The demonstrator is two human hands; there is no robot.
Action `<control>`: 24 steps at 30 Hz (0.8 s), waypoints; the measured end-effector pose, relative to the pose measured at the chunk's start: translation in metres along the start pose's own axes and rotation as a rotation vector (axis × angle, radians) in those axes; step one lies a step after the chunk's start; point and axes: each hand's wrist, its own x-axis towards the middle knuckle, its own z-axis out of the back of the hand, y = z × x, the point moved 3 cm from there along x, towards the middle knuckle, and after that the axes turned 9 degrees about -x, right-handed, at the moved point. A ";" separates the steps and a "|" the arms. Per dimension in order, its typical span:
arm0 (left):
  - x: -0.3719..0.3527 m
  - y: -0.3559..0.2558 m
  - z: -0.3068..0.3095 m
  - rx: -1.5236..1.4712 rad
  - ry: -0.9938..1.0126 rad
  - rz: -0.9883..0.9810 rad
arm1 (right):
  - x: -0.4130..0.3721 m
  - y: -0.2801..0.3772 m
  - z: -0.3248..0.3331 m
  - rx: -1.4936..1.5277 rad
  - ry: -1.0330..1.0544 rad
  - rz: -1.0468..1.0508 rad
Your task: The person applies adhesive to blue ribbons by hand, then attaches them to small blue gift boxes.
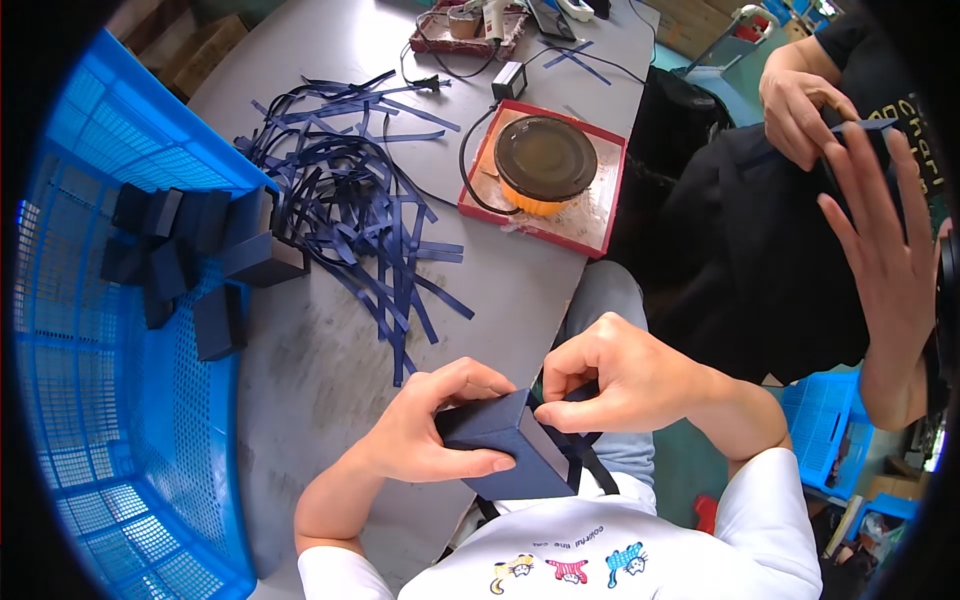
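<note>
Box (500,438) clamped in L hand (425,432), fingers curled; R hand (625,380) pinches ribbon (588,452) at its edge; long axis slants toward chest (600,550).

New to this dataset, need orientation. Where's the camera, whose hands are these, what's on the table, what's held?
No machine: one picture, from a camera on a person's head, looking down at their bare hands. The left hand grips a dark blue box; the right hand pinches what looks like a ribbon strip at its edge. On the grey table: a ribbon pile and a red tray with a round pot. The blue crate holds more boxes. The hands at right are a co-worker's.
</note>
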 end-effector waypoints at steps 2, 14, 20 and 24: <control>-0.001 -0.002 -0.002 0.014 -0.003 -0.022 | 0.000 0.000 -0.003 -0.007 -0.010 0.006; -0.003 0.001 -0.006 0.072 -0.077 -0.042 | 0.001 0.006 -0.008 -0.257 -0.135 -0.064; -0.007 0.026 -0.002 -0.036 -0.144 0.024 | 0.006 -0.012 -0.003 -0.151 -0.184 -0.021; -0.012 0.040 0.010 -0.218 -0.380 -0.023 | -0.015 -0.013 0.013 -0.361 -0.810 0.121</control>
